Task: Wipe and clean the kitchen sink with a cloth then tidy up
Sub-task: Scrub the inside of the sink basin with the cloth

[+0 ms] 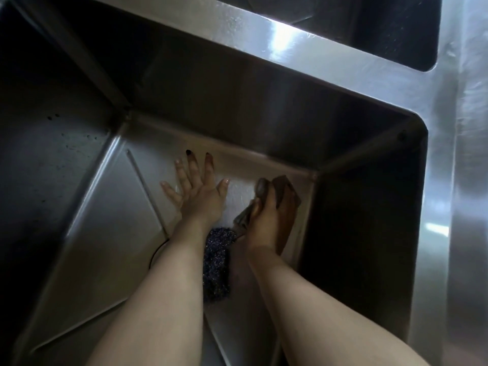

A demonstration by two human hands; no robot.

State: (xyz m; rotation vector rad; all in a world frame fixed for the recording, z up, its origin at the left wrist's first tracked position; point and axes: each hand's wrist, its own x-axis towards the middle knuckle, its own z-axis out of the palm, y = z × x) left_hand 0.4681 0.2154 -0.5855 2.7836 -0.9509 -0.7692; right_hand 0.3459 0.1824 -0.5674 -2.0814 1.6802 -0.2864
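Note:
I look down into a deep steel sink [79,212]. My left hand [196,191] lies flat on the sink floor with its fingers spread. My right hand [266,207] holds a brown cloth [286,192] against the floor near the far right corner, thumb curled over its folded edge. A dark glittery scouring pad [217,262] lies on the floor between my forearms, partly hidden by them.
A wet steel divider [264,35] separates this basin from a second basin [383,25] at the upper right. The steel rim [464,180] runs down the right side. Dark specks dot the left wall [58,133]. A drain edge [158,249] peeks out beside my left forearm.

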